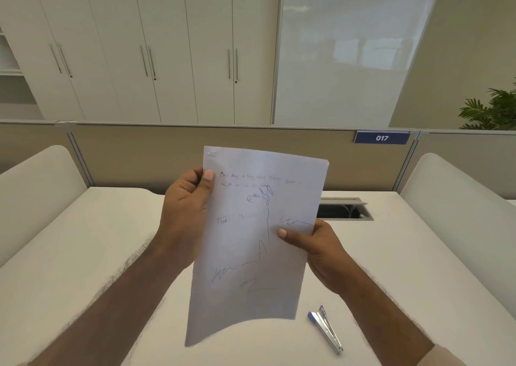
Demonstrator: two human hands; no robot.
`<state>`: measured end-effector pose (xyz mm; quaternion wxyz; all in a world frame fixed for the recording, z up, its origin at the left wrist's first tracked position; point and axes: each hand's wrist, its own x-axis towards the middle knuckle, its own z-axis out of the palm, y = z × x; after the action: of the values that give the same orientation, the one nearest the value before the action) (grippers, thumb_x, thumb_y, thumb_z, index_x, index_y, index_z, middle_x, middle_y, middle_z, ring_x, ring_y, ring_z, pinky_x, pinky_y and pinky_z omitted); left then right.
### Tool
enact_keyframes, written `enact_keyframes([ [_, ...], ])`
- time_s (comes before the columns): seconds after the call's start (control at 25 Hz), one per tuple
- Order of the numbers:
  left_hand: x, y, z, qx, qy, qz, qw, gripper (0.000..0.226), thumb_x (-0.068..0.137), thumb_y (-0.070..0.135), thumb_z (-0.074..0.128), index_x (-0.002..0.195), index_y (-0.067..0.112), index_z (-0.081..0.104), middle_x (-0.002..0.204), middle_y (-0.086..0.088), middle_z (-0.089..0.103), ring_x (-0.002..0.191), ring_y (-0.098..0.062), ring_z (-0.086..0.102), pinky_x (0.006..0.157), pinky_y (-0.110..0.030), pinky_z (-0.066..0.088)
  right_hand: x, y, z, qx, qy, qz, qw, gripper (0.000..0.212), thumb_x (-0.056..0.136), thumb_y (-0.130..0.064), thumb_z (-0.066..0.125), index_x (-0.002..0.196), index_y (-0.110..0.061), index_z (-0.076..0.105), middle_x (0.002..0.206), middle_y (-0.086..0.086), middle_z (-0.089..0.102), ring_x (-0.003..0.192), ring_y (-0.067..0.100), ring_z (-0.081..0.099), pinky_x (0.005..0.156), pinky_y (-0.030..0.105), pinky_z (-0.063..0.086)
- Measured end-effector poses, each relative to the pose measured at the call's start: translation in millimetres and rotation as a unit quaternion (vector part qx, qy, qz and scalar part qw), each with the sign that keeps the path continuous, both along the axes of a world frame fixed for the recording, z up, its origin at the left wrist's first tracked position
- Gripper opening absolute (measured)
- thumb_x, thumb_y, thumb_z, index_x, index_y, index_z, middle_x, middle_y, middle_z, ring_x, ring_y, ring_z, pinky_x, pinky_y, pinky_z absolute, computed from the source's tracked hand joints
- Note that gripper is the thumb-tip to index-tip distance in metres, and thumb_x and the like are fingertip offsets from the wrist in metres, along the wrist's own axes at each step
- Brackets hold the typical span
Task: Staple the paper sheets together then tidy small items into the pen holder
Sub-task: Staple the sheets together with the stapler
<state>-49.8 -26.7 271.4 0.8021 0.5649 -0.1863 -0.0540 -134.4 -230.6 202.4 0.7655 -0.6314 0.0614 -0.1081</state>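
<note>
Both hands hold the paper sheets (251, 240) upright above the white desk (83, 254): left hand (185, 206) pinching the left edge, right hand (318, 248) the right edge. A stapler (326, 328) lies near the desk's front right.

Beyond the white desk (83, 254) stands a beige partition (167, 156) bearing a blue "017" sign (381, 138), with white cupboards (139, 44) behind and a green plant (494, 109) at right.
</note>
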Motion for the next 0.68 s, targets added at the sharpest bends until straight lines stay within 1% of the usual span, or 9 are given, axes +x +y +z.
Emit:
enact_keyframes([
  [0.08,5,-2,-4,-0.024,0.004,-0.011,1.000,0.020,0.096,0.021,0.058,0.111,0.011,0.067,0.097,0.001,0.078,0.082,-0.014,0.074,0.068,-0.030,0.060,0,-2,2,-0.011,0.012,-0.025,1.000,0.036,0.077,-0.010,0.077,0.111,-0.006,0.068,0.110,0.015,0.072,0.100,0.038,0.068,0.091,0.053,0.054],
  [0.16,12,1,-15,-0.017,0.011,-0.071,0.997,0.032,0.089,0.020,0.067,0.119,0.008,0.065,0.110,-0.007,0.076,0.094,-0.023,0.074,0.076,-0.036,0.061,0,-8,4,-0.012,0.015,-0.043,0.999,0.035,0.076,-0.009,0.077,0.110,-0.005,0.068,0.108,0.015,0.073,0.098,0.037,0.069,0.089,0.054,0.055],
  [0.24,15,2,-34,0.057,0.040,-0.142,0.987,0.034,0.088,0.019,0.069,0.120,0.008,0.066,0.116,-0.012,0.074,0.100,-0.028,0.073,0.081,-0.039,0.061,-1,-15,5,-0.009,0.016,-0.051,0.999,0.036,0.076,-0.010,0.077,0.110,-0.005,0.068,0.109,0.015,0.073,0.099,0.037,0.069,0.088,0.052,0.055],
  [0.32,13,-2,-61,0.146,0.071,-0.177,0.971,0.030,0.089,0.016,0.068,0.119,0.009,0.068,0.115,-0.012,0.075,0.103,-0.029,0.072,0.078,-0.036,0.061,-1,-23,3,-0.014,0.024,-0.059,0.998,0.035,0.075,-0.010,0.078,0.108,-0.007,0.070,0.107,0.014,0.074,0.098,0.036,0.070,0.086,0.049,0.056],
  [0.4,9,-14,-83,0.188,0.091,-0.147,0.967,0.026,0.093,0.013,0.064,0.118,0.012,0.069,0.110,-0.007,0.077,0.103,-0.027,0.073,0.078,-0.033,0.059,0,-33,-4,-0.025,0.050,-0.079,0.995,0.031,0.075,-0.011,0.078,0.105,-0.011,0.070,0.103,0.010,0.075,0.095,0.034,0.071,0.083,0.047,0.058],
  [0.52,10,-40,-96,0.196,0.120,-0.087,0.969,0.018,0.096,0.013,0.060,0.113,0.018,0.067,0.096,0.005,0.079,0.086,-0.014,0.076,0.069,-0.028,0.057,-2,-48,-27,-0.066,0.102,-0.079,0.989,0.035,0.079,-0.018,0.076,0.113,-0.016,0.066,0.108,0.006,0.073,0.098,0.031,0.069,0.085,0.045,0.058],
  [0.56,13,-51,-96,0.191,0.131,-0.078,0.970,0.017,0.097,0.012,0.059,0.111,0.019,0.067,0.095,0.007,0.079,0.084,-0.014,0.075,0.068,-0.028,0.056,-5,-53,-36,-0.084,0.120,-0.088,0.985,0.034,0.081,-0.019,0.074,0.114,-0.017,0.064,0.108,0.005,0.072,0.097,0.030,0.068,0.082,0.042,0.058],
  [0.6,16,-65,-97,0.183,0.144,-0.079,0.969,0.017,0.098,0.012,0.058,0.111,0.019,0.067,0.097,0.006,0.078,0.086,-0.015,0.074,0.070,-0.030,0.056,-9,-60,-43,-0.100,0.136,-0.112,0.979,0.031,0.083,-0.017,0.071,0.112,-0.017,0.062,0.107,0.004,0.071,0.095,0.028,0.067,0.076,0.037,0.057],
  [0.68,22,-88,-97,0.171,0.160,-0.087,0.968,0.019,0.099,0.011,0.055,0.112,0.020,0.067,0.103,0.003,0.077,0.092,-0.018,0.073,0.071,-0.033,0.056,-14,-70,-52,-0.121,0.157,-0.181,0.963,0.025,0.085,-0.011,0.064,0.109,-0.014,0.058,0.103,0.003,0.067,0.088,0.022,0.064,0.064,0.028,0.051],
])
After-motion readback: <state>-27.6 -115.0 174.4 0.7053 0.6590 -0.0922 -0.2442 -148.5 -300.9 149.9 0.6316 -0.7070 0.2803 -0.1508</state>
